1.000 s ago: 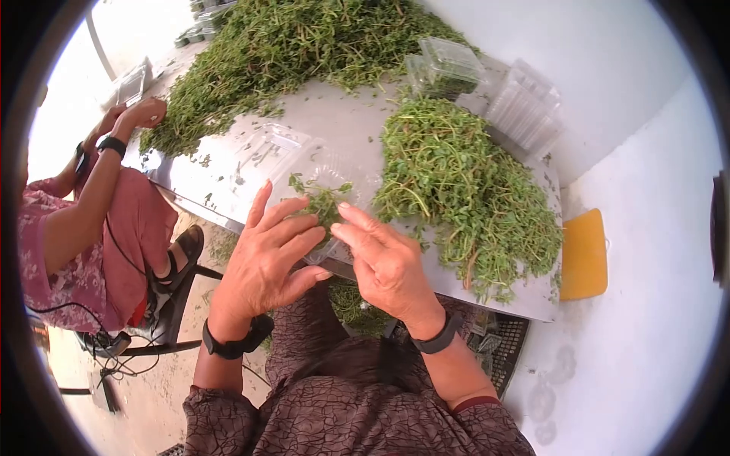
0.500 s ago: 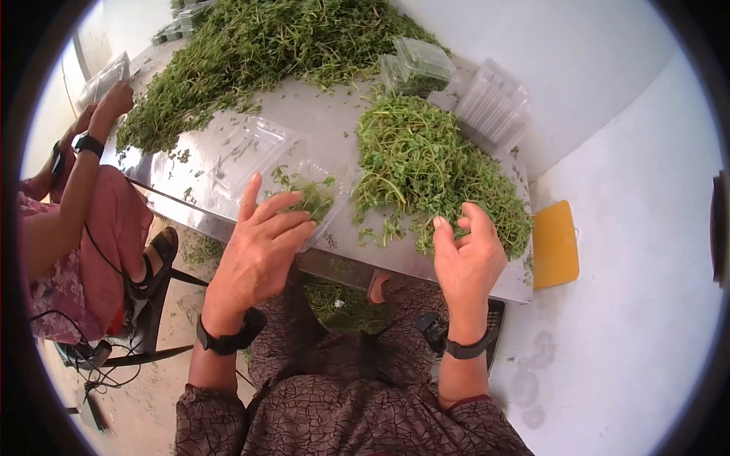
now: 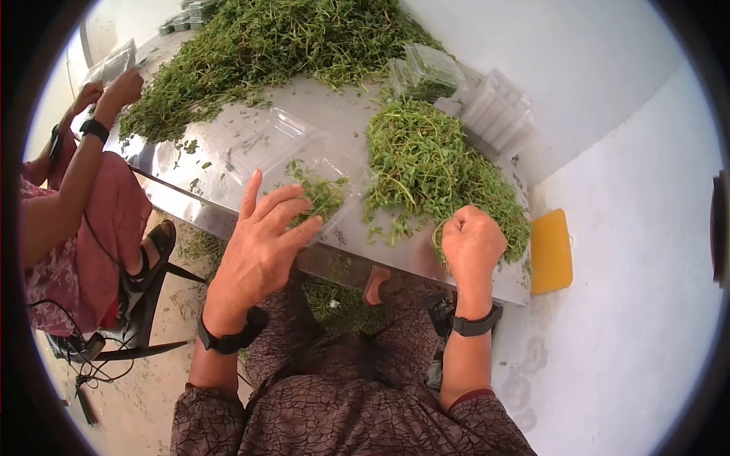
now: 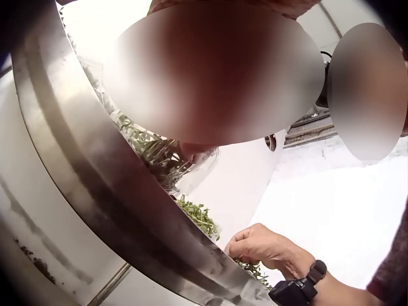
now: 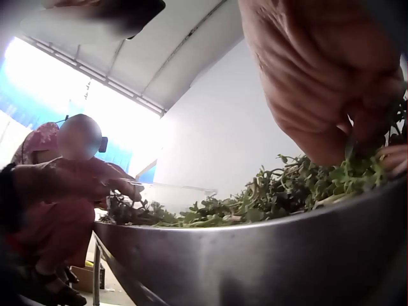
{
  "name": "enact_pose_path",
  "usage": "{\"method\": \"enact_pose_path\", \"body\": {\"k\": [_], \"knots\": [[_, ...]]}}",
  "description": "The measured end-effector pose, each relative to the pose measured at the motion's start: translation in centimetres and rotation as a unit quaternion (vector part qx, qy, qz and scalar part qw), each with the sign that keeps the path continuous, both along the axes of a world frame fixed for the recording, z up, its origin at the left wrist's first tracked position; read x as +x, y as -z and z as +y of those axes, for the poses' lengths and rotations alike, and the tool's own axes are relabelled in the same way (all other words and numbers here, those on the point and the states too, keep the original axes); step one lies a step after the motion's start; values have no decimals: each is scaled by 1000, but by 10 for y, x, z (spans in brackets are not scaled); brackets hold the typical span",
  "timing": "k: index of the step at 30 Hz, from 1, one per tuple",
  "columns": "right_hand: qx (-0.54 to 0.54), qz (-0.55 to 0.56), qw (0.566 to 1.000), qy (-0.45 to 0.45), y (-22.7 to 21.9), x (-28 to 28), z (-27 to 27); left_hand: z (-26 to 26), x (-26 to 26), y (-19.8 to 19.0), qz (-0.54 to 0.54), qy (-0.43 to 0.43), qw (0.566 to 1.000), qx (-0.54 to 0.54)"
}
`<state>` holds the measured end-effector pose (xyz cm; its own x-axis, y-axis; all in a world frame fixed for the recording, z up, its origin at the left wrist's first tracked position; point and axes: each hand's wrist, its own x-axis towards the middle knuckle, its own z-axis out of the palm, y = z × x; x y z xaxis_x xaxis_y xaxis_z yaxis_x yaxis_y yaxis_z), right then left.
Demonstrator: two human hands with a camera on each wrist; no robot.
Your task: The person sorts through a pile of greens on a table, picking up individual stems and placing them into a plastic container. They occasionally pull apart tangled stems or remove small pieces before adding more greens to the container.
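Note:
My left hand [image 3: 262,247], fingers spread and fairly straight, lies over the near left side of an open clear plastic clamshell box [image 3: 351,182]. A few leafy green sprigs [image 3: 323,196] are in the box by its fingertips. At the front of the smaller heap of leafy greens [image 3: 426,152], my right hand [image 3: 474,242] is curled with thumb and fingers together. The right wrist view shows that hand [image 5: 319,83] pinching green stems [image 5: 357,169] low over the metal table edge. A stem loops out beside its knuckles in the head view.
A much larger heap of greens [image 3: 289,45] covers the far side of the metal table [image 3: 334,114]. Stacked clear boxes [image 3: 498,114] and a box with greens [image 3: 430,72] stand behind the smaller heap. Another person [image 3: 84,182] sits at left; a yellow board [image 3: 551,251] is at right.
My right hand has moved from above the box to the front of the smaller heap, and its fingers have closed on stems there. The left hand stays by the box.

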<state>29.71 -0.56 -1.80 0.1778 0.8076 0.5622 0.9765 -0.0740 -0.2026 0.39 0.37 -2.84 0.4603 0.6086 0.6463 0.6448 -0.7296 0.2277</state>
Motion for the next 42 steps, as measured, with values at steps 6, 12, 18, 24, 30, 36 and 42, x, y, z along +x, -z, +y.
{"method": "enact_pose_path", "body": {"k": [6, 12, 18, 24, 30, 36, 42], "knots": [[28, 169, 985, -13, -7, 7, -5, -1, 0, -1, 0, -20, 1000, 9], [84, 399, 905, -118, -34, -1, -7, 4, 0, -2, -1, -3, 999, 35], [134, 444, 875, -138, -54, -10, -4, 7, -2, 4, -4, -2, 999, 36], [136, 490, 847, -156, -75, -15, 2, 7, -2, 5, -17, 1, 1000, 26], [172, 487, 825, -228, -105, -36, 14, 7, 1, 3, -28, 0, 999, 36], [194, 529, 763, -316, -130, -72, 29, 9, 2, 7, -33, 0, 999, 27], [71, 439, 831, -333, -96, -91, 41, 8, 1, 6, -45, 7, 999, 21]]}}
